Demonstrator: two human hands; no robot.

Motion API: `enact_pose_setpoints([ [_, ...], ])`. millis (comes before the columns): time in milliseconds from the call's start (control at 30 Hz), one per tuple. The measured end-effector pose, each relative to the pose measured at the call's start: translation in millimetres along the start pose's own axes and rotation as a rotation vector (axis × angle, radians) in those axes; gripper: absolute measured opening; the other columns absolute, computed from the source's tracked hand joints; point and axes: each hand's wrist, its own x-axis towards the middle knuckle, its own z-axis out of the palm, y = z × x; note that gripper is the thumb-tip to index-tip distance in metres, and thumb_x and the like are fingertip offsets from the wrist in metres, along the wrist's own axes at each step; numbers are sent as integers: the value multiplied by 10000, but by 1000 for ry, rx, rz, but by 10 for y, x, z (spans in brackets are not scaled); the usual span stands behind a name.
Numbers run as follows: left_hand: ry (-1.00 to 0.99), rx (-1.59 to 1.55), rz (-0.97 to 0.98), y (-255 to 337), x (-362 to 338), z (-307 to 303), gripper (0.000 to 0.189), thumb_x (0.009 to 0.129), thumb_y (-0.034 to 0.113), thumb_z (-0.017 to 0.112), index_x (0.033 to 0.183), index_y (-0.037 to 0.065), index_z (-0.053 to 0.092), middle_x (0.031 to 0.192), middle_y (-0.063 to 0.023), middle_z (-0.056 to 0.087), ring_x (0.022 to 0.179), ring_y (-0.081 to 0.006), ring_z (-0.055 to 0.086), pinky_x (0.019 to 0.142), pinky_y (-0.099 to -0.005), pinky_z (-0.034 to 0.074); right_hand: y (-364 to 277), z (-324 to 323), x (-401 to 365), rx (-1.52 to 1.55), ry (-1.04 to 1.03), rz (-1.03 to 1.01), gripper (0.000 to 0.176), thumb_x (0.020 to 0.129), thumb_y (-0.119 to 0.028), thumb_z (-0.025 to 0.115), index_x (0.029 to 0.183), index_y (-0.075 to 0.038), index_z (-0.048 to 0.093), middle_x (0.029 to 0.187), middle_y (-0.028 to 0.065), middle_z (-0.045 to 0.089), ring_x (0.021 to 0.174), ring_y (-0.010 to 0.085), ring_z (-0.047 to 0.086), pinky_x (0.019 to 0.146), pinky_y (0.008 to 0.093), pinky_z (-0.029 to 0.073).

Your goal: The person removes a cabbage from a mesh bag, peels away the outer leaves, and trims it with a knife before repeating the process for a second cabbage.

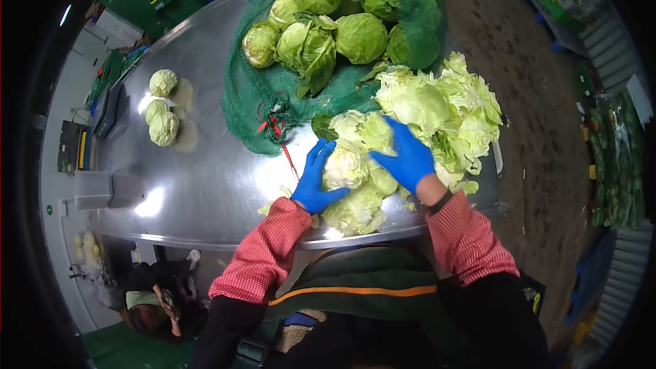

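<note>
Both my hands wear blue gloves and hold one pale green cabbage (344,164) near the front edge of the steel table (205,178). My left hand (316,181) cups its left side. My right hand (404,156) lies over its upper right, fingers spread across the leaves. Loose outer leaves (355,210) lie under and in front of the cabbage. A heap of torn leaves (444,109) is piled just right of my right hand.
A green net sack (253,106) lies open at the table's far side with several whole cabbages (314,41) on it. Three trimmed cabbages (162,113) sit at the left. Another person (154,301) crouches below the table's left front.
</note>
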Motion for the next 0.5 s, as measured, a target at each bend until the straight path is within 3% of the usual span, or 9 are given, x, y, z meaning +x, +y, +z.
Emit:
enact_pose_setpoints([
  [33,-52,6,2,65,25,-56,990,631,245,836,1462,106,315,1483,-218,239,1384,-400,260,1127,-450,279,-79,76,60,-165,-85,-58,715,783,-431,718,1406,-244,423,1213,151,562,973,339,615,832,409,498],
  [100,-125,37,38,108,68,-124,983,643,229,824,1478,145,312,1489,-225,245,1377,-417,268,1123,-459,280,-59,178,291,-147,-323,-163,658,799,-488,677,1363,-222,469,1216,165,577,1005,358,609,865,432,486],
  [200,42,55,-22,167,33,-164,971,644,218,825,1471,133,324,1458,-223,301,1360,-410,297,1107,-454,305,38,301,595,-46,-503,-75,539,831,-493,642,1255,-172,555,1104,187,626,989,382,615,851,445,487],
  [233,170,-65,-117,197,-13,-139,976,653,219,832,1471,107,313,1407,-210,364,1304,-388,370,1076,-449,343,27,317,643,-1,-540,-20,508,838,-484,639,1220,-155,579,1052,188,646,970,385,621,836,443,491],
  [267,321,-361,-347,271,-71,-40,993,657,226,846,1469,74,295,1355,-212,406,1241,-377,428,1053,-442,367,30,358,647,49,-529,-7,494,842,-487,635,1195,-145,587,1009,188,652,952,385,625,821,438,494],
  [333,431,-329,-306,309,-97,196,1023,656,314,853,1466,64,282,1334,-230,407,1207,-386,451,1029,-458,381,10,460,604,145,-518,15,473,848,-493,626,1146,-126,601,923,188,664,915,386,633,792,429,499],
  [367,410,94,-254,341,-69,278,1039,636,295,862,1457,25,285,1280,-177,454,1189,-320,444,1013,-431,384,-23,506,559,108,-437,-99,411,864,-473,601,1075,-120,601,903,173,666,870,384,636,758,439,503],
  [400,414,252,-304,422,-34,337,1065,614,339,868,1447,5,295,1253,-194,459,1195,-334,430,1016,-437,365,-73,525,538,38,-405,-97,383,870,-453,593,1052,-116,598,899,170,666,864,383,635,751,445,502],
  [500,398,161,-297,282,26,280,1050,636,281,861,1458,12,266,1291,-196,439,1224,-313,431,1039,-428,365,-160,512,528,-189,-265,-94,274,891,-361,552,986,-105,583,887,163,669,841,375,636,724,470,496],
])
